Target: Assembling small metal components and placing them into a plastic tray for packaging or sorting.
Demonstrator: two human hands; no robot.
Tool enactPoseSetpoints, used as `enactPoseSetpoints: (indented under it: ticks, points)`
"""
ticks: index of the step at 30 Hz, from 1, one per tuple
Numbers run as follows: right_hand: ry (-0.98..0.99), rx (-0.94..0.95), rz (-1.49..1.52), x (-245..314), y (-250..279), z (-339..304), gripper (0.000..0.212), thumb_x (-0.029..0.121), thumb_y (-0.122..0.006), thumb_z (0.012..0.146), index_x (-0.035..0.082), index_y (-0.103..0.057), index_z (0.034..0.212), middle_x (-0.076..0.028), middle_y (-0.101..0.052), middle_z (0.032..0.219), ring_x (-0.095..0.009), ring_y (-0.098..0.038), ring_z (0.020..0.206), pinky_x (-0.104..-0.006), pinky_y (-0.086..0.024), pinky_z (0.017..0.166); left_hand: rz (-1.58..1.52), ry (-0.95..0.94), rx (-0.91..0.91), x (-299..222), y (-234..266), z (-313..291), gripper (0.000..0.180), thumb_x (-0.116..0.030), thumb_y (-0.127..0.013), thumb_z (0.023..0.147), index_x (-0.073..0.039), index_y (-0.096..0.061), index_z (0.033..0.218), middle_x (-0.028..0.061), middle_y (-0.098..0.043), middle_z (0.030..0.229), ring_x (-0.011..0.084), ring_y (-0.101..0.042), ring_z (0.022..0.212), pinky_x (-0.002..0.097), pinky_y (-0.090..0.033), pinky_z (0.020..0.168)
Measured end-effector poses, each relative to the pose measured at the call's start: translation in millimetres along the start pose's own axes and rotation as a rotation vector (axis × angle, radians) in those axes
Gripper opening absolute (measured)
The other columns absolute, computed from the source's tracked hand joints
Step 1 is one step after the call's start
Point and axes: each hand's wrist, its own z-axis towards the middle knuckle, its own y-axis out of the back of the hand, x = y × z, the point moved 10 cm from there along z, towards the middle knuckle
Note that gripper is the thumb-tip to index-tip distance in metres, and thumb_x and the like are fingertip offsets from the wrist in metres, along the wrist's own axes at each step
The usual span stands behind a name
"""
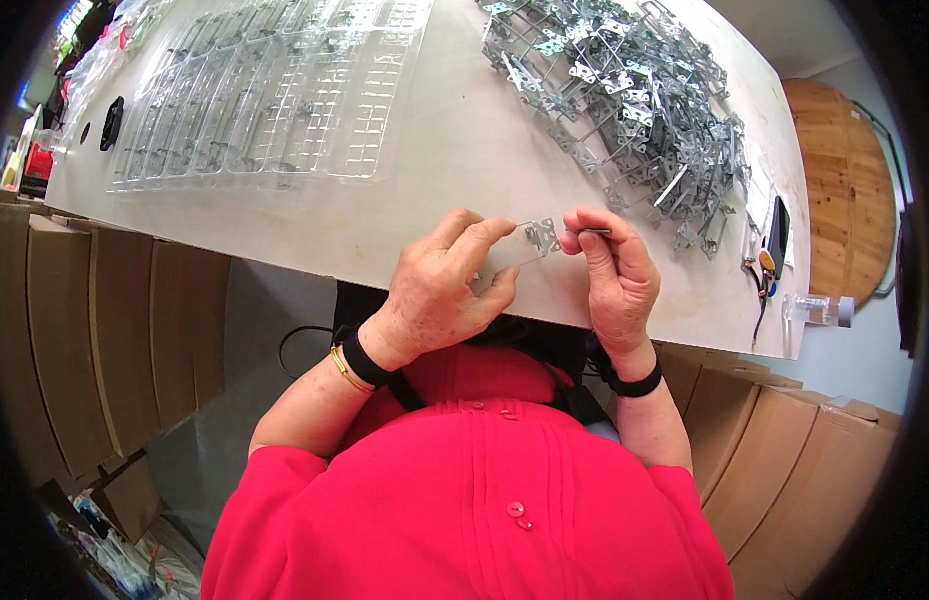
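Note:
Near the table's front edge, my left hand (447, 283) grips a metal bracket (542, 237), a small stamped plate with thin wire rods running back between my fingers and thumb. To its right, my right hand (622, 280) is closed in a pinch on a small thin dark piece (593, 232), its kind too small to tell. The fingertips of that hand are close to the plate end of the bracket; whether they touch it I cannot tell. Beyond my right hand lies a big tangled heap of similar metal brackets (640, 95).
Clear plastic blister trays (370, 115) holding metal parts cover the table's (440, 165) far left. A black clip-like object (113, 123) lies beside them. At right are a cutter-like tool (777, 240) and a clear bottle (820, 310). Cardboard boxes (125, 320) line the floor.

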Motion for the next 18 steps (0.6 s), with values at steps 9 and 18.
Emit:
enactPoseSetpoints:
  ticks: [9, 18]
  points:
    - [0.044, 0.024, 0.05, -0.4, -0.7, 0.4, 0.015, 0.002, -0.078, 0.099, 0.004, -0.07, 0.111, -0.002, -0.071, 0.105, -0.007, -0.064, 0.089, -0.0228, -0.052, 0.081, 0.006, -0.002, -0.006, 1.0, -0.5, -0.4, 0.046, -0.003, -0.082, 0.077, -0.004, -0.071, 0.122, 0.015, -0.069, 0.101, 0.0276, -0.072, 0.084, 0.0375, -0.058, 0.07]
    - [0.046, 0.036, -0.053, 0.0, -2.3, 1.5, 0.015, 0.006, -0.082, 0.096, 0.004, -0.069, 0.105, 0.0, -0.067, 0.1, -0.007, -0.06, 0.084, -0.0229, -0.049, 0.076, -0.001, -0.005, -0.013, 1.1, 0.1, -0.4, 0.046, -0.004, -0.082, 0.077, -0.003, -0.071, 0.121, 0.0152, -0.069, 0.101, 0.0279, -0.072, 0.083, 0.0377, -0.058, 0.07]
